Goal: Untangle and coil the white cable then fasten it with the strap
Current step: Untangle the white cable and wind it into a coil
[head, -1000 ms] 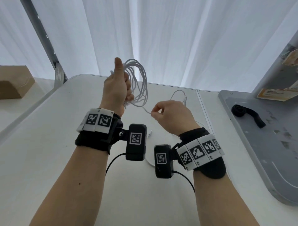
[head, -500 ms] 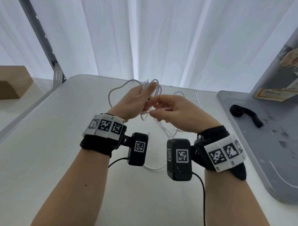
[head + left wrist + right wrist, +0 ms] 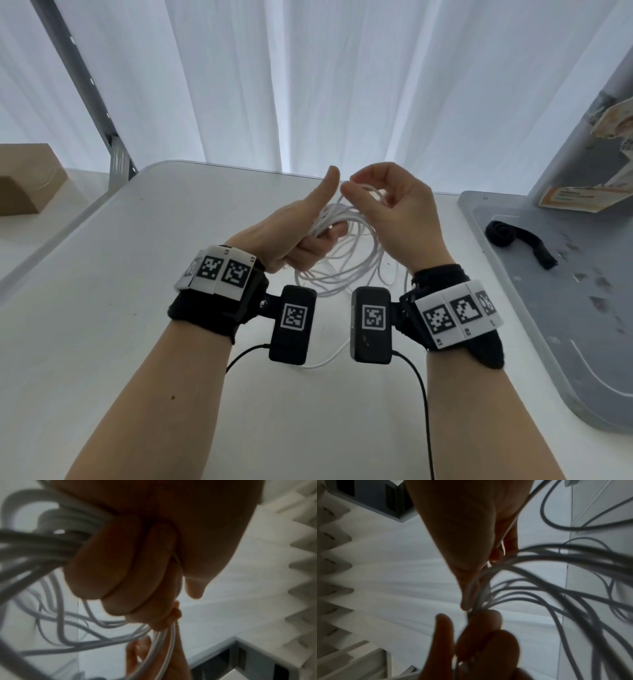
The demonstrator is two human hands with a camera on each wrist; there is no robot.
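The white cable (image 3: 346,263) hangs as a loose coil of several loops above the white table (image 3: 102,308). My left hand (image 3: 305,236) grips the gathered top of the loops, fingers curled round them and thumb pointing up. Just to its right, my right hand (image 3: 390,205) pinches a strand at the coil's top, close to the left thumb. In the left wrist view, curled fingers (image 3: 102,568) wrap the cable (image 3: 34,545). The right wrist view shows the strands (image 3: 556,588) fanning out. One cable tail (image 3: 325,361) lies on the table. The black strap (image 3: 513,236) lies partly rolled on a grey board (image 3: 565,342).
The grey board lies at the table's right side, with a labelled stand (image 3: 582,198) behind it. A cardboard box (image 3: 24,181) sits on a side surface at far left. A metal post (image 3: 116,161) and white curtain stand behind the table.
The left hand lowered and tilted the coil, which hung upright a second ago. The right hand rose from the lower right and now holds a strand at the coil's top.
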